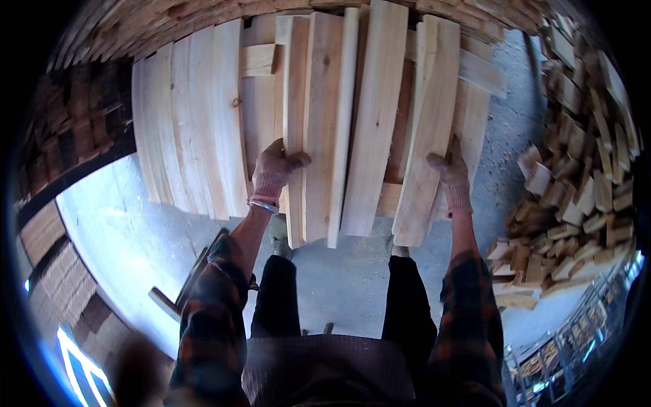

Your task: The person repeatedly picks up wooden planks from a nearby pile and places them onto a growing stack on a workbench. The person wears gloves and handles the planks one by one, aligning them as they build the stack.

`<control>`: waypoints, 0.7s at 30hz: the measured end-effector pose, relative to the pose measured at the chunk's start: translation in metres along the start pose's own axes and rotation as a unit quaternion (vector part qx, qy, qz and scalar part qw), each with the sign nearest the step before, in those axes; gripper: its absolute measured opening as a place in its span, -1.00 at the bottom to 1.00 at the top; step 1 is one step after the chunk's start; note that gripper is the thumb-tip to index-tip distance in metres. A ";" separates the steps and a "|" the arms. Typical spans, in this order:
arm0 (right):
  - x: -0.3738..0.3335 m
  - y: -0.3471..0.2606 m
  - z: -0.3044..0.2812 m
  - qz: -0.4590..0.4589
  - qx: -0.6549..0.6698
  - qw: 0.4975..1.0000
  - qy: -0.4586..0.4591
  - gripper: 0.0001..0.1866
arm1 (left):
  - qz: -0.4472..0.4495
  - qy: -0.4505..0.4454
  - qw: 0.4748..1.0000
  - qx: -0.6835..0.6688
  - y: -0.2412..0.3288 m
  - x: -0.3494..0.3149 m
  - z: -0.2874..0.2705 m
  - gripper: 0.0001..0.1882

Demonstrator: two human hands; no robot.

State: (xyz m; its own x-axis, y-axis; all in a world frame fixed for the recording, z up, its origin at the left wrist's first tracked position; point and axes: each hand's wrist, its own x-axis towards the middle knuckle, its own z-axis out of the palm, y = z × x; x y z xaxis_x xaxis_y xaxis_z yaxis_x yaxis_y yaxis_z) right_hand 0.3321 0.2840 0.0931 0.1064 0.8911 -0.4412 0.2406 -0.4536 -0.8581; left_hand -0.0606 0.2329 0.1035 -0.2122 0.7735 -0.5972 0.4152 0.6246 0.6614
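Pale wooden boards lie side by side in front of me, pointing away from my feet. My left hand (272, 173), in a knitted glove, grips the left edge of a narrow board (295, 88), its thumb pointing right over the wood. On the other side, my gloved right hand (453, 175) holds the right edge of a wide board (434, 88), thumb on top. Between the hands are a knotty board (324, 102), a thin strip (344, 115) and a long, slightly slanted board (378, 115). The fingers under the edges are partly hidden.
More boards (190, 122) form a neat row at the left. Short offcuts (576, 197) are heaped on the right, and stacked timber (163, 27) lines the far side. A dark metal piece (196, 278) stands on the grey floor (339, 285) at my left.
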 end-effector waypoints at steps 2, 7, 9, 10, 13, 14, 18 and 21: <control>-0.014 -0.034 0.009 -0.039 -0.231 0.971 0.052 0.06 | -0.086 0.056 0.991 0.089 0.042 -0.018 -0.003 -0.71; -0.017 -0.092 0.071 0.020 -0.517 0.853 0.071 0.20 | -0.066 0.150 0.986 -0.034 0.034 -0.022 -0.022 -0.75; -0.006 -0.080 0.075 0.011 -0.552 0.828 0.100 0.17 | -0.067 0.159 0.984 -0.046 0.025 -0.015 -0.019 -0.76; -0.004 -0.077 0.076 0.009 -0.571 0.813 0.115 0.16 | -0.062 0.165 0.979 -0.097 0.020 -0.012 -0.015 -0.76; -0.004 -0.070 0.062 0.004 -0.508 0.855 0.106 0.18 | -0.031 0.164 0.965 -0.201 0.006 -0.014 -0.007 -0.77; -0.003 -0.070 0.054 -0.001 -0.492 0.865 0.102 0.19 | -0.018 0.162 0.960 -0.229 0.004 -0.018 -0.004 -0.77; -0.002 -0.070 0.005 -0.024 -0.259 0.964 0.054 0.16 | -0.026 0.148 0.957 -0.249 -0.003 -0.016 -0.026 -0.74; 0.003 -0.055 -0.028 0.039 -0.330 0.939 0.086 0.17 | -0.069 0.064 0.970 -0.223 0.004 0.004 -0.043 -0.62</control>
State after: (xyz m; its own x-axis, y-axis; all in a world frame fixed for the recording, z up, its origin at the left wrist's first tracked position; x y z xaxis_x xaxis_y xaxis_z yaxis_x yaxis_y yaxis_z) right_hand 0.3466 0.3121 0.1466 0.2887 0.8706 -0.3984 0.7659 -0.4597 -0.4496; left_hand -0.0973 0.2427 0.1233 -0.3588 0.6685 -0.6515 -0.0439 0.6851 0.7271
